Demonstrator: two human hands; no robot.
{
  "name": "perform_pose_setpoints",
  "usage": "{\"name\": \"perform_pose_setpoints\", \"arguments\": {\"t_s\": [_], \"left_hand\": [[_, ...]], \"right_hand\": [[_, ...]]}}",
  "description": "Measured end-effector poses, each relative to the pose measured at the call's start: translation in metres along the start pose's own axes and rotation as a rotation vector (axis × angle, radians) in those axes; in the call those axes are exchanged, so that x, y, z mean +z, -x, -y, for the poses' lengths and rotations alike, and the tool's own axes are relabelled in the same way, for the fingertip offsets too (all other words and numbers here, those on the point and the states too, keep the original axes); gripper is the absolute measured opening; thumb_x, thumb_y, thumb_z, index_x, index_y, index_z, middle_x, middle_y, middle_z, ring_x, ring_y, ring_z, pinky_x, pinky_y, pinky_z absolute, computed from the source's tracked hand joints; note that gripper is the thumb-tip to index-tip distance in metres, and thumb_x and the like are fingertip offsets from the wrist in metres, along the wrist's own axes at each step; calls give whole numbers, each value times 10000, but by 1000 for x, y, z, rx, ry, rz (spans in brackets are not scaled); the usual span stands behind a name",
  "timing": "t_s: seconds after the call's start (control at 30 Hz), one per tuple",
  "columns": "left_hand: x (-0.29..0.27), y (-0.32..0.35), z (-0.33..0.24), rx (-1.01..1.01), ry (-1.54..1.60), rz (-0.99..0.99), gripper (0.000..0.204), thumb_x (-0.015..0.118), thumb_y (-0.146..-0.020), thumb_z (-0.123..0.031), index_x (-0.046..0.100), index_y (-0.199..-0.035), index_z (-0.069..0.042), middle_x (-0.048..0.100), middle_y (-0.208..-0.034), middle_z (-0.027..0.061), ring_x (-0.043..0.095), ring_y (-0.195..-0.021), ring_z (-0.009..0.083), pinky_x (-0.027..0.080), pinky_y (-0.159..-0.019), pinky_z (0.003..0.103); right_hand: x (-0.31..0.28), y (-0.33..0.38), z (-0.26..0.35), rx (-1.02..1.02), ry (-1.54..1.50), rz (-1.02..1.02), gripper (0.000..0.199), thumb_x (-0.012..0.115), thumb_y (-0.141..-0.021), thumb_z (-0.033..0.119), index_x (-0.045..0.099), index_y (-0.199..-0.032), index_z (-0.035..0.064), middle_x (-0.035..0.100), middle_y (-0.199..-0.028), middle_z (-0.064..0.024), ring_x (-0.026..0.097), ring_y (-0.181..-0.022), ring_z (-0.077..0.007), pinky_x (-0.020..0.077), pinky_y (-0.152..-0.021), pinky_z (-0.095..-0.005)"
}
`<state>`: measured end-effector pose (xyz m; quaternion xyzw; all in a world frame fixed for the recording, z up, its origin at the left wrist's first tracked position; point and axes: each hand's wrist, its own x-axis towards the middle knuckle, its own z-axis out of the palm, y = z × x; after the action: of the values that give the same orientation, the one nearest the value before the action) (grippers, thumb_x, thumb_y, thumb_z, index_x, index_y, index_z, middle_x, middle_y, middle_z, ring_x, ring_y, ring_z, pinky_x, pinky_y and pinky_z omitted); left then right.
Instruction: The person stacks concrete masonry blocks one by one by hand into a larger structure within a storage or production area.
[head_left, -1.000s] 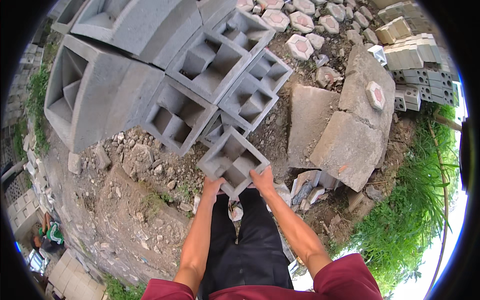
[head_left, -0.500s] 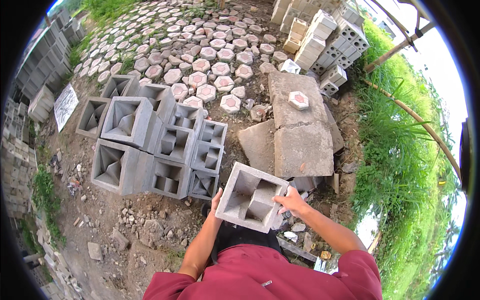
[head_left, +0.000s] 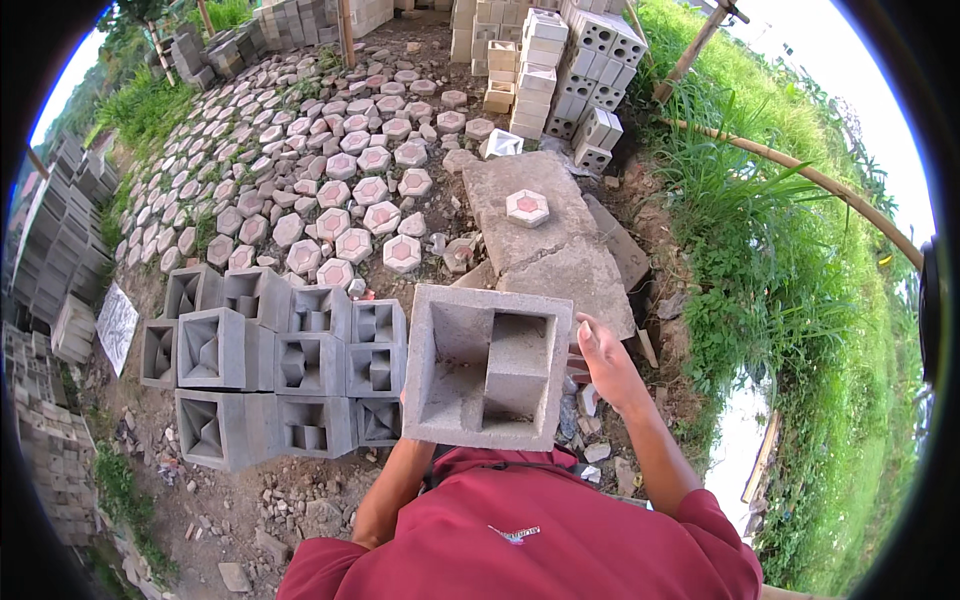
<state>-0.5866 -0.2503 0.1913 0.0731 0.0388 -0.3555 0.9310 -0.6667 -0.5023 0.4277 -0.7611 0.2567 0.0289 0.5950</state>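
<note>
A grey concrete ventilation block (head_left: 572,340), hollow with slanted inner walls, is lifted in front of my chest with its opening facing up at me. My right hand (head_left: 608,368) lies along its right side, thumb raised and fingers partly hidden at the edge. Behind the lower left edge, my left hand (head_left: 408,450) supports it; most of its fingers are out of sight. To the left stands a low stack of similar concrete blocks (head_left: 258,360), piled in rows with their openings toward me.
Ahead is a broken concrete slab (head_left: 555,265) with one hexagonal paver (head_left: 527,207) on it. Many hexagonal pavers (head_left: 333,223) cover the ground beyond. Tall block stacks (head_left: 590,70) rise at the back right. Grass (head_left: 790,300) and a bamboo pole (head_left: 800,180) line the right side. Rubble (head_left: 300,515) lies at lower left.
The block has come up closer to me and turned squarer to view. My right thumb has come off its top edge, and my left hand is now mostly behind it. The view has shifted.
</note>
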Motion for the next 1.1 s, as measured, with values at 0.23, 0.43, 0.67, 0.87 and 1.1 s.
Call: {"name": "perform_pose_setpoints", "arguments": {"t_s": [0.23,0.43,0.67,0.87,1.1], "left_hand": [[28,-45,21,-134,34,29,553,518,-889,-414,506,-1272,-14,605,-1171,182,610,-1032,321,479,-906,481],[23,-97,14,-281,52,-102,551,539,-886,-389,484,-1300,-29,614,-1170,157,624,-1024,296,487,-900,457],[55,-249,-63,-559,-525,-162,725,353,-905,-628,434,-1366,-76,522,-1308,107,539,-1137,254,423,-968,392],[22,-352,-95,-167,-610,-431,778,306,-892,-682,415,-1385,-89,526,-1298,134,539,-1133,272,430,-972,402],[111,-388,-195,-190,-483,-503,701,327,-915,-599,448,-1348,-61,547,-1264,150,571,-1093,288,463,-939,407]], "right_hand": [[13,-67,-115,305,-1145,111,849,336,-824,761,357,-1413,149,418,-1398,-123,422,-1243,-335,320,-1042,-518],[5,-121,-131,204,-1143,123,769,331,-868,702,391,-1397,146,460,-1360,-114,456,-1212,-320,347,-1026,-507],[-9,-248,-130,263,-1115,36,683,339,-918,605,379,-1406,130,447,-1373,-119,431,-1236,-342,343,-1036,-494],[14,-385,-89,186,-902,71,650,411,-932,550,407,-1384,83,490,-1332,-102,495,-1181,-273,401,-993,-421],[54,-494,8,178,-935,182,620,389,-949,522,426,-1365,63,519,-1293,-110,528,-1142,-265,416,-985,-406]]}}
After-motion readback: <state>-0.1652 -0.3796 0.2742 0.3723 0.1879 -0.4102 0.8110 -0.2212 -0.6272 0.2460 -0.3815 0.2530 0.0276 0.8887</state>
